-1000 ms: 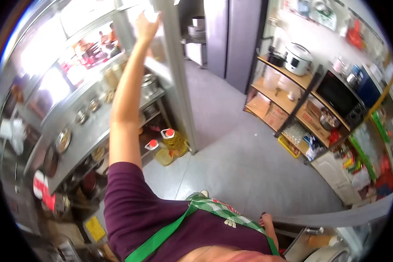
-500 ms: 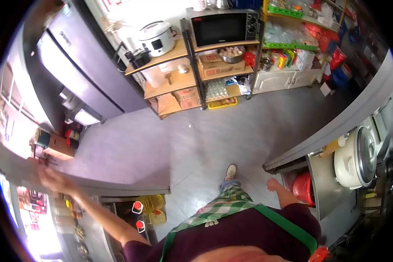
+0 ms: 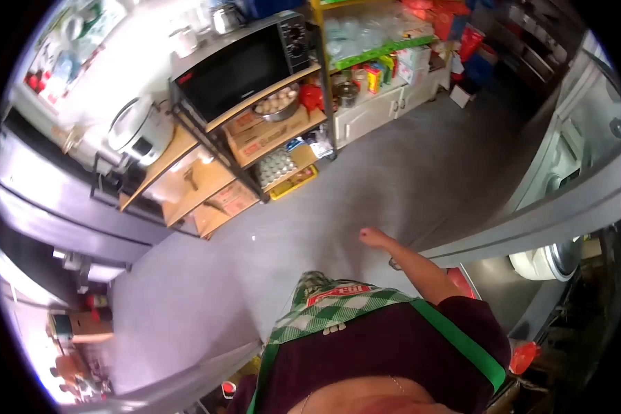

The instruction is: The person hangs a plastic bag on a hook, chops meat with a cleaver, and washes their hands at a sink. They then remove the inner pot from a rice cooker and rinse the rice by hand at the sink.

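Observation:
My right hand (image 3: 375, 238) hangs out in front of me over the grey floor, its fingers curled in with nothing visible in them. It touches nothing; the end of a grey counter edge (image 3: 421, 258) lies just behind it, beside my forearm. My left hand is out of the picture. Across my front hangs a green and white checked apron (image 3: 352, 303) with a red label. A microwave (image 3: 234, 76) sits on the shelf rack ahead, above a metal bowl of eggs (image 3: 277, 103).
A white rice cooker (image 3: 141, 129) stands on the left shelf. Egg trays (image 3: 276, 168) and a yellow tray (image 3: 293, 183) sit low on the rack. White cabinets (image 3: 369, 117) continue rightward. A fridge (image 3: 62, 186) is at left; a cream cooker (image 3: 535, 263) stands on the right counter.
My view has turned and moved forward, nearer the shelves. My left hand, earlier raised at the left, has left the picture. My right hand has swung forward.

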`<state>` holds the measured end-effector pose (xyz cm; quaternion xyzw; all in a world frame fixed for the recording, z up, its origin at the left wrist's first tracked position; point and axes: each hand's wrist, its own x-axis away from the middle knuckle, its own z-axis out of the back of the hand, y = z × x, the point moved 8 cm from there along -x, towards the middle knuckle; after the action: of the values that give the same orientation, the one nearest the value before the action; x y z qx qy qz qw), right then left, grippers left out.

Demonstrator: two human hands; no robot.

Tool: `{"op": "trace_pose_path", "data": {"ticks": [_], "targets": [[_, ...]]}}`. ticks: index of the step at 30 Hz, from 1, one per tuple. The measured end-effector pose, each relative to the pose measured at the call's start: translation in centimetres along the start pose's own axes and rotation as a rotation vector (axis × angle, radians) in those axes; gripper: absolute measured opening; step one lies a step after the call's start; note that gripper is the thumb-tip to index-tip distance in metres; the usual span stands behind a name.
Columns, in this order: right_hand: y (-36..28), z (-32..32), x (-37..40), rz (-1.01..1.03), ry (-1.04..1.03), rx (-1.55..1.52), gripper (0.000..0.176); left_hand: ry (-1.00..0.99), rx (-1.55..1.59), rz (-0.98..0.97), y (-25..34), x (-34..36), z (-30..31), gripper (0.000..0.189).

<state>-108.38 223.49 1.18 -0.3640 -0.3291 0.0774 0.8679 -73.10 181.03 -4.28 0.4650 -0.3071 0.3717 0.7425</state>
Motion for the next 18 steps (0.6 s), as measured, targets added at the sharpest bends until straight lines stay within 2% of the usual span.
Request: {"op": "trace_pose_path", "data": {"ticks": [2,4,7,10,11,13,14,15,18], "targets": [[-4.6,3.5,-3.5,0.146,0.019,-0.017,0.021,-0.048,-0.032,0.045,3.9,-4.2,0.3,0.03],[-6.3,6.1,-6.6,0.256,0.034,-0.186,0.022,-0.081,-0.075,0.068,8.3,-8.0,0.9,0.029],[-5.5,12.4,-9.8,0.085,0.109,-0.23,0.022,-0.11,-0.159,0.074,17.2,-15.2,2.1,0.028],[-1.7,19.5,-11.0,0.102,0.329,-0.135,0.019,-0.128,-0.295,-0.036,30.1,-23.6,3.9,0.027],[-0.6,22.3,-9.6,0.019,0.366,-0.039,0.016,-0.136,-0.357,-0.107,35.8,-26.5,3.7,0.027],[10.6,22.5,-11.2,-0.01,0.443,0.525,0.012,-0.14,-0.473,-0.309,48.5,-31.7,2.1,0.026],[13.4,22.8,-9.6,-0.078,0.502,0.836,0.012,-0.143,-0.499,-0.429,55.8,-33.4,0.4,0.026],[20.6,21.0,-9.7,-0.279,0.447,0.998,0.012,-0.148,-0.509,-0.54,62.9,-34.4,-1.9,0.026],[25.6,21.2,0.1,-0.54,0.451,0.139,0.02,-0.26,-0.32,-0.801,82.3,-33.0,-10.9,0.026]]}}
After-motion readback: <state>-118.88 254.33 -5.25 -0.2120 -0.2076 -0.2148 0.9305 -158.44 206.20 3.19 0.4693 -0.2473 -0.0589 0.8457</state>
